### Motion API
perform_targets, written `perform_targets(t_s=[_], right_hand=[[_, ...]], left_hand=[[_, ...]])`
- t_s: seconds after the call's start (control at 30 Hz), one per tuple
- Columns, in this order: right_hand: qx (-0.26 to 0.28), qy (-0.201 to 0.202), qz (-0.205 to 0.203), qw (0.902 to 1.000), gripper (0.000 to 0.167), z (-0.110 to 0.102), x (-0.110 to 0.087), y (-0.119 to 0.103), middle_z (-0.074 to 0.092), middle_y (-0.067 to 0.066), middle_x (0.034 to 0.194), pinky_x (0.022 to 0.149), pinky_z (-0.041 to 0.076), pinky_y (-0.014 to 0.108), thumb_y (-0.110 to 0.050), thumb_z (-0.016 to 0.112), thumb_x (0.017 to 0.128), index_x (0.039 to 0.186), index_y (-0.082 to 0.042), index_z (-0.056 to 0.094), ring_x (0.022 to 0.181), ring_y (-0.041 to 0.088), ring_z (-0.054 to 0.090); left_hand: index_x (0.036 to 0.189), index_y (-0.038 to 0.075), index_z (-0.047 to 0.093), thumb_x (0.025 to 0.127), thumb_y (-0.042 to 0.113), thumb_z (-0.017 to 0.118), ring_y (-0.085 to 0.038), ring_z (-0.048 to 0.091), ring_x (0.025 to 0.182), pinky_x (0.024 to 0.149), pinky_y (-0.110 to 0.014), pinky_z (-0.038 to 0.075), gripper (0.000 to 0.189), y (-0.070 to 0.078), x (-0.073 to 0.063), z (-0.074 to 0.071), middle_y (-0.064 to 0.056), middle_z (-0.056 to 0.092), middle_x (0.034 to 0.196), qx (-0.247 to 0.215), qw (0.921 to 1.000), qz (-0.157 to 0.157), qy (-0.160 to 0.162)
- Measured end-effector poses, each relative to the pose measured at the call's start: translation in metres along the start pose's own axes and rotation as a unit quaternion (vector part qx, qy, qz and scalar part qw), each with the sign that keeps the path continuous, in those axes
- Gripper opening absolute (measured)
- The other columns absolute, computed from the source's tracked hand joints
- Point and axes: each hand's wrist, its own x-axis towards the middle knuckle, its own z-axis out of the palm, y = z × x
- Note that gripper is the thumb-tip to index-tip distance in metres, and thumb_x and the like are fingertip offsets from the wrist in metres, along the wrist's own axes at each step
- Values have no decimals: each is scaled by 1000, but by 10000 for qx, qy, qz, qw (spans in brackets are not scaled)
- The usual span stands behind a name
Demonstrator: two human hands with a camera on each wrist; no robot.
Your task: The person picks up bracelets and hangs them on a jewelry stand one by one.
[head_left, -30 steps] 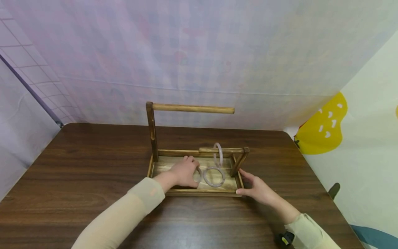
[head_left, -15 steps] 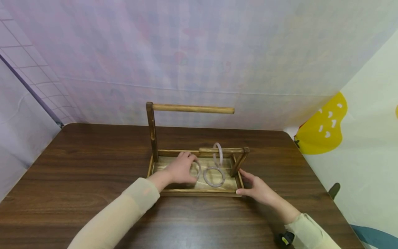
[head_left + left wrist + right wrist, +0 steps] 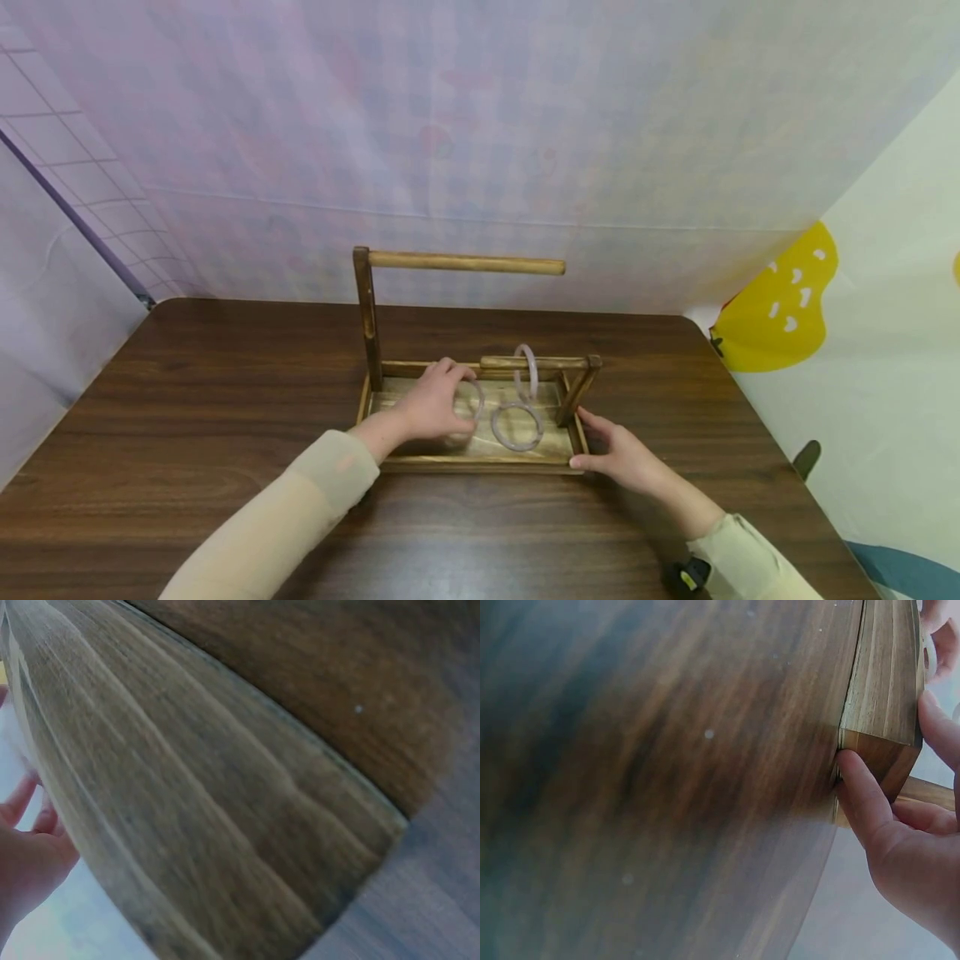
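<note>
In the head view, my left hand [image 3: 431, 404] is inside the tray of a wooden bangle stand [image 3: 480, 468], its thumb and fingers holding a pale, translucent bangle [image 3: 481, 402]. The palm hides much of that bangle. A second bangle [image 3: 497, 433] lies flat on the tray floor to the right. A third bangle [image 3: 533, 375] hangs on the stand's lower bar [image 3: 495, 362]. My right hand [image 3: 626, 458] grips the tray's right end; in the right wrist view its thumb [image 3: 862, 791] presses the front corner. The left wrist view shows the tray's front wall [image 3: 187, 787] large and close.
A tall post [image 3: 366, 317] at the stand's left carries a higher bar [image 3: 465, 262]. The stand rests on a dark wooden table [image 3: 225, 375]. Behind hangs a pale checked cloth [image 3: 450, 125]. A small black object [image 3: 692, 575] is beside the right sleeve.
My left hand has shifted slightly left and back inside the tray, and the bangle in it has moved left, away from the flat one. My right hand keeps its place.
</note>
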Motion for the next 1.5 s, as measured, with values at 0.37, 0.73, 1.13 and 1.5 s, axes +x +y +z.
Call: perform_targets(t_s=[0.37,0.73,1.13,1.5], right_hand=[[1,-8,-23,10000,80,-1,-1,-5,41,35,136,93,46,49,-20,71,82,139,16,27,119,43,49],[-36,7,-15,10000,80,0,-1,-4,42,34,136,92,46,49,-21,71,82,139,16,28,117,43,51],[-77,31,90,9999,81,0,0,-1,41,34,137,93,45,49,-23,71,82,139,15,28,118,43,49],[-85,42,21,10000,80,0,-1,-1,43,33,136,92,46,47,-21,71,82,139,15,28,117,41,51]], left_hand=[[124,8,49,75,24,76,-30,46,114,95,-45,46,59,0,-3,-5,-15,46,123,-319,9987,28,406],[124,5,49,70,21,78,-31,49,111,97,-43,45,63,0,-2,-8,-13,48,121,-803,9922,-44,952],[124,3,47,72,16,78,-29,48,100,89,-40,46,62,1,-5,-13,-16,47,120,-1035,9853,59,1361],[125,0,45,73,6,75,-31,45,108,98,-45,43,60,0,-4,-23,-23,43,124,-2064,9709,240,1192]])
